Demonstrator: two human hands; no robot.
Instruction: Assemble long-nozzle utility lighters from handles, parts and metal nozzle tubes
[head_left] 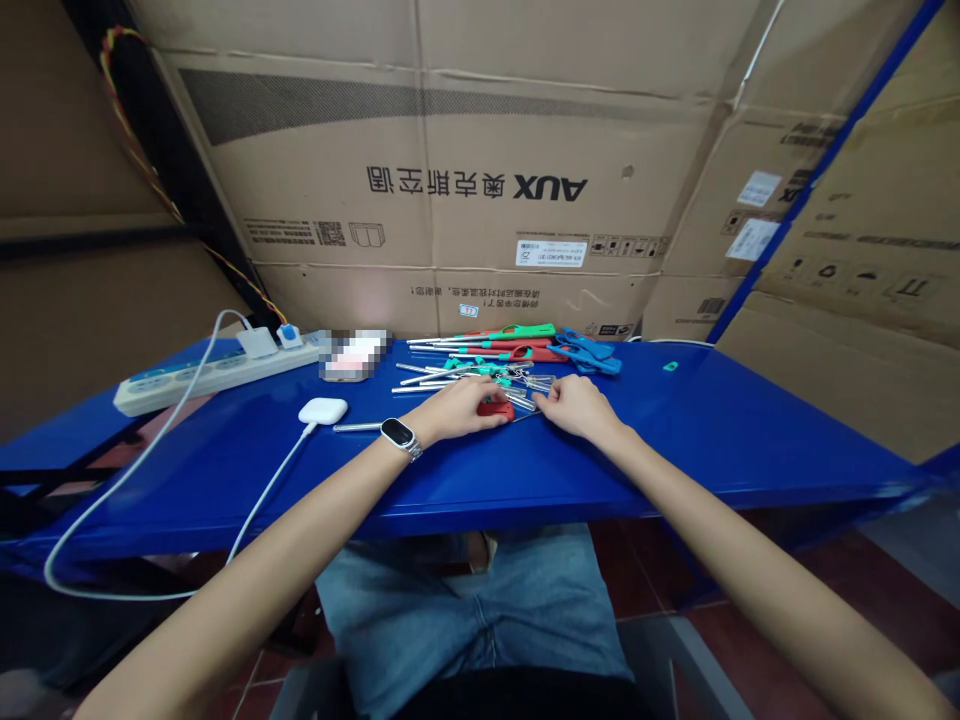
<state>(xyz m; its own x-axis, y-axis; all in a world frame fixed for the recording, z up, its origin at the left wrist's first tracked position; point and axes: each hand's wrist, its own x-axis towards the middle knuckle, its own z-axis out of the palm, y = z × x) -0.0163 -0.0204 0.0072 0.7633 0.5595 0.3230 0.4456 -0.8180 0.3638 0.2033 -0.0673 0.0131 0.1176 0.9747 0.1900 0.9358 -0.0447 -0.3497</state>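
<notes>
Though whole-looking lighters [523,352] lie behind, loose tubes [412,390] suggest work part done.
Left hand [459,407] has its fingers round a red handle [498,411] at the desk [750,430]; right hand [581,403] curls nearby, grip unclear.

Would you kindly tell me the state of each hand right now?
Left hand: closed on the red handle.
Right hand: curled; whether it grips anything cannot be told.

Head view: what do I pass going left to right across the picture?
Power strip → watch → left hand → right hand → small green piece.
</notes>
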